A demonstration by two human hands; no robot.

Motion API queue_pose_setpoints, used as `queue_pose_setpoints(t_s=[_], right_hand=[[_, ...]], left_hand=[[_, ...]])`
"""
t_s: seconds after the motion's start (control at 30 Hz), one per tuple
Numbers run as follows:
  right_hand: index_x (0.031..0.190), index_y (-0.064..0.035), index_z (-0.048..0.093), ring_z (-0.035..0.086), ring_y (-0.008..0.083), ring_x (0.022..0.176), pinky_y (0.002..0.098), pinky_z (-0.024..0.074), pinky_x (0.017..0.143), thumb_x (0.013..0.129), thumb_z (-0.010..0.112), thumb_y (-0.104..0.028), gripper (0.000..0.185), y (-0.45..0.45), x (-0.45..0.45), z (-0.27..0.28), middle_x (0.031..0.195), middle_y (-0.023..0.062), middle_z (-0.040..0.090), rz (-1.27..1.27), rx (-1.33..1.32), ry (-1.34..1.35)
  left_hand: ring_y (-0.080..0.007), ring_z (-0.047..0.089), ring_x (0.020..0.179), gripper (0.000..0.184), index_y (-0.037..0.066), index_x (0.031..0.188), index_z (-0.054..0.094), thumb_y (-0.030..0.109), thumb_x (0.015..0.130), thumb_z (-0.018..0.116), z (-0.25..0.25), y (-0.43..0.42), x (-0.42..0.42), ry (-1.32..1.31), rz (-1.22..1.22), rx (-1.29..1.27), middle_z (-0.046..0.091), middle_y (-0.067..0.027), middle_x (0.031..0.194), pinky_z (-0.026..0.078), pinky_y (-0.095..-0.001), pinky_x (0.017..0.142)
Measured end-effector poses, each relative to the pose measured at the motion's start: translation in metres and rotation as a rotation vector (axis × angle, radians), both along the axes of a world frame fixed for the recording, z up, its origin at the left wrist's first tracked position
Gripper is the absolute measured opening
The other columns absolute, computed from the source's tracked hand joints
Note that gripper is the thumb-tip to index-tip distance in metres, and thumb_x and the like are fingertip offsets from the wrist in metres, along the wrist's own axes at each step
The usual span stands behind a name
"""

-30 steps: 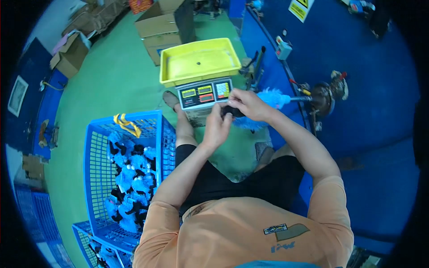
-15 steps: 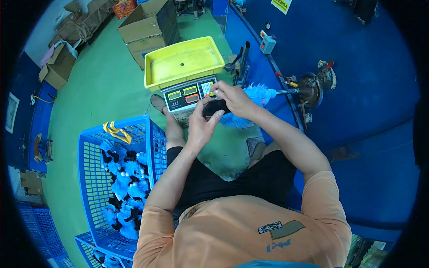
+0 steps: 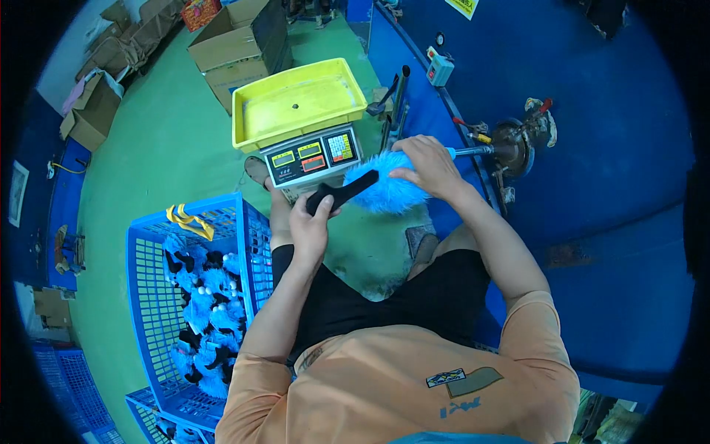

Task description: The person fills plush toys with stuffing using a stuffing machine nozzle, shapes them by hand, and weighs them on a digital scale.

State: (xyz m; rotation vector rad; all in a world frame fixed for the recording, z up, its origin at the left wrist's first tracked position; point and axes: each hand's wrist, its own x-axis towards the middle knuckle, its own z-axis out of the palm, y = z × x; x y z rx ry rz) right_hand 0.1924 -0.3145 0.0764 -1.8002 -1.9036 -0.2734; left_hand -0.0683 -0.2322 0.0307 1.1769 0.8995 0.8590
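A blue furry plush piece [image 3: 381, 194] sits at the end of a metal tube [image 3: 473, 151] that sticks out of the blue machine. My right hand [image 3: 433, 169] is closed around the plush close to the tube's end, thumb on the fur. From the plush a long black fabric limb [image 3: 351, 190] stretches toward my left. The limb's thicker end is pinched in my left hand [image 3: 310, 224], with the thumb on top. Below and behind the plush stands a weighing scale [image 3: 314, 157] bearing a yellow tray [image 3: 296, 133].
A blue plastic basket [image 3: 240, 222] with several blue-and-black plush pieces [image 3: 200, 307] stands at my left, a yellow strap [image 3: 188, 222] on its rim. Cardboard boxes [image 3: 233, 78] lie farther off. The blue machine [image 3: 592, 207] fills the right side, with a small switch box [image 3: 439, 70].
My left hand has moved down and left, drawing the black limb out straight. My right hand has shifted right, from the limb onto the blue plush near the tube.
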Motion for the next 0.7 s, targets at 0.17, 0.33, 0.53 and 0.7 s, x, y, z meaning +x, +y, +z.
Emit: queue_pose_setpoints(t_s=[0.17,0.33,0.53,0.7], right_hand=[[0.106,-0.0071,0.058,0.058,0.0274,0.099,0.0401,0.0425,0.094,0.084,0.069,-0.013,0.025,-0.015,0.009,-0.009,0.106,0.0078,0.062,0.066,0.028,0.068],[0.103,-0.0093,0.058,0.055,0.0261,0.099,0.0392,0.0423,0.091,0.085,0.067,-0.012,0.021,-0.053,0.026,-0.004,0.100,0.0059,0.059,0.043,0.122,-0.107],[0.104,-0.0082,0.060,0.057,0.0268,0.098,0.0383,0.0431,0.093,0.086,0.068,-0.014,0.021,-0.111,0.053,0.007,0.103,0.0066,0.061,-0.141,-0.081,-0.218],[0.104,-0.0069,0.064,0.060,0.0263,0.097,0.0373,0.0462,0.089,0.090,0.066,-0.018,0.018,-0.073,0.017,0.013,0.105,0.0068,0.064,-0.063,-0.118,-0.042]], left_hand=[[-0.0183,0.066,0.072,0.031,-0.003,0.114,0.059,0.006,0.086,0.070,0.009,-0.055,-0.027,0.306,0.049,0.523,0.070,-0.0117,0.095,0.053,-0.0294,0.069],[-0.0224,0.064,0.095,0.050,-0.001,0.131,0.054,0.008,0.085,0.069,-0.010,-0.097,-0.012,-0.203,-0.439,0.433,0.067,-0.0145,0.115,0.051,-0.0305,0.084],[-0.0279,0.056,0.120,0.056,-0.001,0.139,0.045,0.017,0.091,0.065,-0.023,-0.007,0.048,-0.013,-0.084,0.363,0.057,-0.0177,0.134,0.043,-0.0381,0.104],[-0.0271,0.063,0.102,0.046,-0.002,0.127,0.055,0.019,0.089,0.069,0.019,0.014,0.091,0.239,-0.297,0.578,0.064,-0.0173,0.116,0.049,-0.0369,0.091]])
